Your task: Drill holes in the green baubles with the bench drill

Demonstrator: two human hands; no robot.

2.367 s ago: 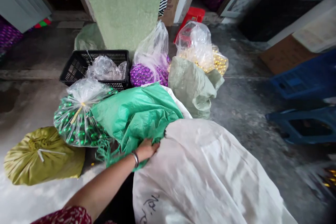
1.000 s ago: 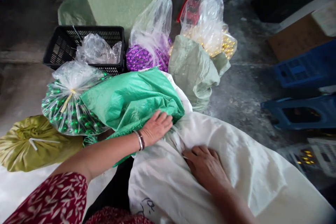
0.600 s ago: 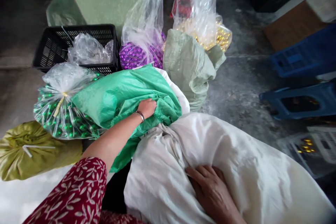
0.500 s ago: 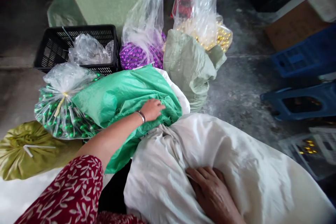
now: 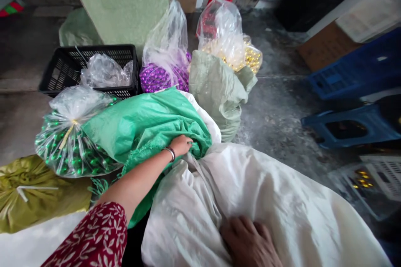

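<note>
Both hands on sacks, left hand gripping green sack, right hand pressing white sack

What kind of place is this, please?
Probably a small workshop or storeroom for bead goods: clear bags of green beads, purple beads and gold beads stand on a bare concrete floor beside woven sacks and a black crate.

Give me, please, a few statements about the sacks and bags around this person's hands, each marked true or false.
1. The left hand grips the green sack. True.
2. The right hand lies on the white sack. True.
3. The clear bag of green balls sits inside the black crate. False: it lies on the floor in front of the crate.
4. The bag of purple balls is tied shut with a strip. False: its top stands open.
</note>
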